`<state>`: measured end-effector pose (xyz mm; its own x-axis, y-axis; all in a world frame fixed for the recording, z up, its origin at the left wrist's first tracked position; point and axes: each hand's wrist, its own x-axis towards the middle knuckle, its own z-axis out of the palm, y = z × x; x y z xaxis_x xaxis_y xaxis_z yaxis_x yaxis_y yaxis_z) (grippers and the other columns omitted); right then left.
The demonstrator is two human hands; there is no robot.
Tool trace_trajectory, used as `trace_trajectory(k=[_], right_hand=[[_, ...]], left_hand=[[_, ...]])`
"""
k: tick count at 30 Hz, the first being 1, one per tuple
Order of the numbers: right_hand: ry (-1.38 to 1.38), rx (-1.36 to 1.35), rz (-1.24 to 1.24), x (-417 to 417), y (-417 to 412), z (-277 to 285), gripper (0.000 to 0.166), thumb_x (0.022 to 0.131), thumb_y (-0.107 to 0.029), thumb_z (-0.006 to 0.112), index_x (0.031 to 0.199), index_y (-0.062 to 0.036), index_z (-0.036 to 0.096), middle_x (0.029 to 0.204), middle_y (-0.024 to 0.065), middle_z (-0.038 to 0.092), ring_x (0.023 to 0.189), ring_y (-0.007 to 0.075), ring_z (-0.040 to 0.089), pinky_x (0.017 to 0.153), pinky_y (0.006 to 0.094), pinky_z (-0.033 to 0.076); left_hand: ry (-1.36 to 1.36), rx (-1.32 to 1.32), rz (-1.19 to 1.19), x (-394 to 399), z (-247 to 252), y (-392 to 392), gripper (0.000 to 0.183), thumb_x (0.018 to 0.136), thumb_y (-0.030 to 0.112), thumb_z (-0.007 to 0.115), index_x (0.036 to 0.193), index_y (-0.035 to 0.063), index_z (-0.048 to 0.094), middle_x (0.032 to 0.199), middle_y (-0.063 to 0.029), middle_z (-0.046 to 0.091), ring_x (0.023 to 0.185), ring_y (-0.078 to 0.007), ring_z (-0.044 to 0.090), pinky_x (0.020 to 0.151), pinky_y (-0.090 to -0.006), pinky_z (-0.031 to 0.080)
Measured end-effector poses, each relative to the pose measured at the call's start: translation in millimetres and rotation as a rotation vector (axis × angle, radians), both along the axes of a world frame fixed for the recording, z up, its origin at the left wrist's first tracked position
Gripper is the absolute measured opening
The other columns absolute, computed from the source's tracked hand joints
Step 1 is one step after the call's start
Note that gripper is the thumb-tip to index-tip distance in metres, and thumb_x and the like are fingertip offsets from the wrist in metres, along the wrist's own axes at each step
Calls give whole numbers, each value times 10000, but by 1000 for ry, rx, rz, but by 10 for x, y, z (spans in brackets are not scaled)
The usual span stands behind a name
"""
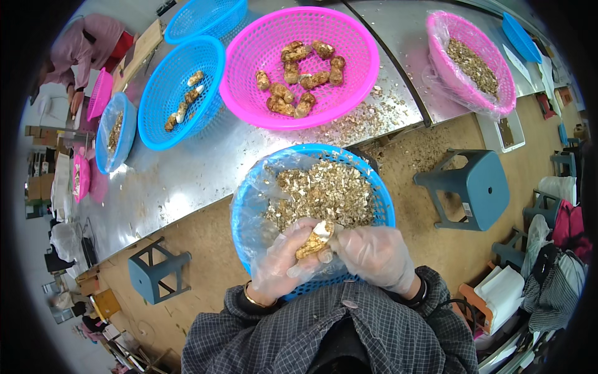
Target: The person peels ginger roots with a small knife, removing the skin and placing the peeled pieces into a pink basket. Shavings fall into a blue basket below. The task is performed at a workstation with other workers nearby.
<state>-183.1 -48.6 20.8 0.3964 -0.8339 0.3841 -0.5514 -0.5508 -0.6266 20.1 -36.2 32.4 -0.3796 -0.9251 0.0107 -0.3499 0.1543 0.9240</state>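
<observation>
My left hand [285, 262], in a clear plastic glove, grips a brown, knobbly mushroom [310, 243] with a white patch at its upper end. My right hand [373, 255], gloved too, is closed against the mushroom's right side; whether it holds a small tool is hidden. Both hands are over the near part of a blue plastic basket [385, 187], lined with a clear bag and heaped with pale brown shavings [327, 191]. Beyond it, a pink plastic basket [299, 122] on the metal table holds several brown mushrooms [315, 80].
Left on the steel table [187, 191] stands a blue basket [149, 135] with partly white mushrooms. A lined pink basket [507, 93] of shavings is at the right edge. Plastic stools [488, 189] stand on the floor. A person in pink [88, 42] bends at the far left.
</observation>
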Motion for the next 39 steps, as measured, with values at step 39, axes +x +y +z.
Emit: trace_trajectory(k=[39], right_hand=[[-60,115,-73,102,83,-174,123,783,-3,685,830,-57,585,638,89,563,518,270,569,441,347,441]], left_hand=[[186,-161,-6,-5,-209,110,404,870,46,674,1205,-28,460,1098,-195,577,949,-330,608,786,-386,522]])
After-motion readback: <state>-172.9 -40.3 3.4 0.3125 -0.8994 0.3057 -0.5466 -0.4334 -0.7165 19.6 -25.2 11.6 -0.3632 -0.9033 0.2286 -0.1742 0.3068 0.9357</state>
